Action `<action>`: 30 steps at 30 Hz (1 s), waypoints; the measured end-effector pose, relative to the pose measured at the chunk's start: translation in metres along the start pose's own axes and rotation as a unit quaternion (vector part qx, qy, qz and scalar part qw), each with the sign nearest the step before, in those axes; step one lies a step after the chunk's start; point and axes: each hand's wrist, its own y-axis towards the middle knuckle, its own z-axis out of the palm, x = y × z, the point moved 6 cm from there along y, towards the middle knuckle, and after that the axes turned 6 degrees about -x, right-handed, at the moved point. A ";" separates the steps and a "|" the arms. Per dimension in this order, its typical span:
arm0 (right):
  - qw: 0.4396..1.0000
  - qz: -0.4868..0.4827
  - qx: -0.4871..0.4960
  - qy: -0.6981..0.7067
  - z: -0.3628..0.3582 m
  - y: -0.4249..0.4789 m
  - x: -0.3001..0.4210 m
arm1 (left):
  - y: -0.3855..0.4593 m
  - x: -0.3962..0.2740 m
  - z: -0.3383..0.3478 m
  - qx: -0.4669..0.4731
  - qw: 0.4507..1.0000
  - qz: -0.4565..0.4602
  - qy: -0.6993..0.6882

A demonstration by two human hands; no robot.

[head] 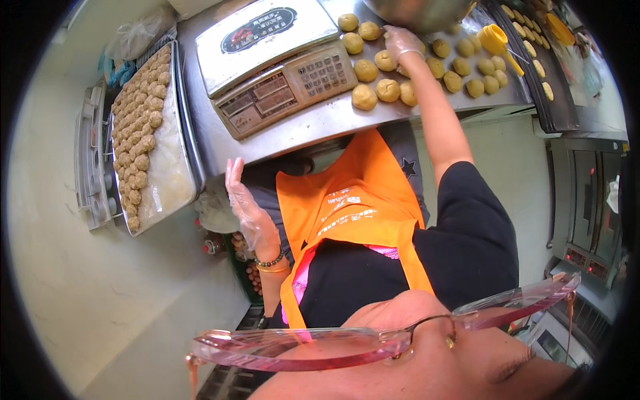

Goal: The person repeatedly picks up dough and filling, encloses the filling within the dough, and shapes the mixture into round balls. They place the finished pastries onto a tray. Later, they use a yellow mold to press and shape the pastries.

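Note:
My right hand (403,43), in a clear plastic glove, reaches over the steel worktable (300,131) among yellowish dough balls (365,70). Its fingers point towards a large metal bowl (422,12) at the top edge. Whether a ball is under the palm or in the fingers is hidden. My left hand (250,212), also gloved, is raised in front of the table edge with its fingers stretched out and nothing in it. Between the two hands stands a digital scale (280,85) with a bare, light-coloured platform.
At the left, a tray (167,200) holds rows of brown filling balls (142,127). A yellow-handled tool (500,45) lies beyond the dough. Dark baking trays (547,107) with flat pale pieces are at the right, near an oven (592,200). A plastic bag (140,37) sits at the upper left.

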 end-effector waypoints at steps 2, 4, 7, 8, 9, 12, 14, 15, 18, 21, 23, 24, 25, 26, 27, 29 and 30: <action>0.998 -0.003 0.029 -0.053 -0.007 -0.003 0.004 | -0.003 0.013 -0.002 -0.019 0.998 -0.047 -0.037; 0.993 -0.003 0.045 -0.105 -0.017 0.001 0.006 | 0.000 0.020 0.003 -0.007 0.994 -0.080 -0.074; 0.987 0.012 0.040 -0.154 -0.005 0.012 -0.014 | 0.002 0.011 0.014 0.007 0.992 -0.077 -0.099; 0.988 0.029 0.036 -0.150 -0.003 0.009 -0.022 | 0.002 0.011 0.014 0.006 0.992 -0.075 -0.099; 0.988 0.045 0.031 -0.147 -0.005 0.005 -0.024 | 0.003 0.011 0.015 0.005 0.992 -0.073 -0.102; 0.982 -0.027 -0.148 -0.117 -0.046 -0.031 0.002 | 0.003 0.020 0.018 0.024 0.984 -0.091 -0.148; 0.974 0.015 -0.180 0.137 -0.082 -0.078 0.044 | 0.006 0.031 0.021 0.032 0.968 -0.118 -0.217; 0.925 -0.018 -0.226 0.306 -0.091 -0.113 0.070 | 0.011 0.030 0.034 0.092 0.929 -0.147 -0.326; 0.799 -0.221 -0.132 0.543 -0.102 -0.223 0.186 | 0.024 0.007 0.069 0.199 0.742 -0.226 -0.599; 0.775 -0.328 -0.106 0.529 -0.088 -0.297 0.250 | 0.032 -0.012 0.078 0.095 0.812 -0.193 -0.543; 0.797 -0.356 -0.020 0.487 -0.081 -0.298 0.253 | 0.037 0.003 0.069 0.093 0.838 -0.171 -0.509; 0.802 -0.375 0.031 0.465 -0.076 -0.297 0.260 | 0.035 0.006 0.067 0.115 0.813 -0.178 -0.543; 0.819 -0.399 0.006 0.413 -0.076 -0.287 0.268 | 0.028 0.005 0.065 0.141 0.785 -0.190 -0.572; 0.842 -0.354 -0.021 0.407 -0.076 -0.276 0.280 | 0.015 0.004 0.065 0.144 0.806 -0.180 -0.546; 0.857 -0.315 -0.039 0.406 -0.080 -0.273 0.297 | -0.002 -0.010 0.064 0.140 0.853 -0.146 -0.481; 0.837 -0.330 0.032 0.436 -0.079 -0.278 0.313 | -0.009 -0.013 0.060 0.094 0.824 -0.122 -0.545; 0.829 -0.335 0.039 0.446 -0.083 -0.287 0.321 | -0.007 0.048 0.060 0.069 0.857 -0.102 -0.500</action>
